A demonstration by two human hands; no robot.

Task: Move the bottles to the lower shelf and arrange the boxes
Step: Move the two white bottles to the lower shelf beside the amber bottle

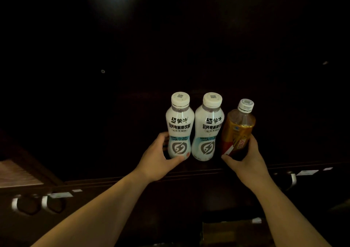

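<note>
Setting: dark wooden cabinet (189,38), interior almost black; little visible past the bottles.
Shelf (198,166): dark ledge running across the middle of the view; the bottles appear to stand on it, though contact at the bases is hard to make out in the gloom.
Left white bottle (180,125): upright, white cap, white body with grey-and-blue label and printed characters.
Right white bottle (208,127): same kind, upright, just beside the first, bodies touching or nearly so.
Amber bottle (237,129): clear plastic, white cap, amber liquid, gold-and-red label; tilted slightly with the cap leaning right, pressed close against the right white bottle.
Left hand (161,157): wrapped round the lower part of the left white bottle, thumb across the front near the base, fingers curled behind; grip closed on the bottle.
Right hand (244,159): closed round the lower part of the amber bottle, thumb on the near left side at the label, fingers round the right side.
Forearms: bare, reaching in from the bottom edge, one on each side.
Drawer handles (28,203): pale metal loops on the dark front below the shelf, at lower left; another (292,179) at right.
Stickers (60,195): small white labels on the same front, text unreadable.
Boxes: cannot tell; a dim flat shape at bottom centre is too dark to identify.
</note>
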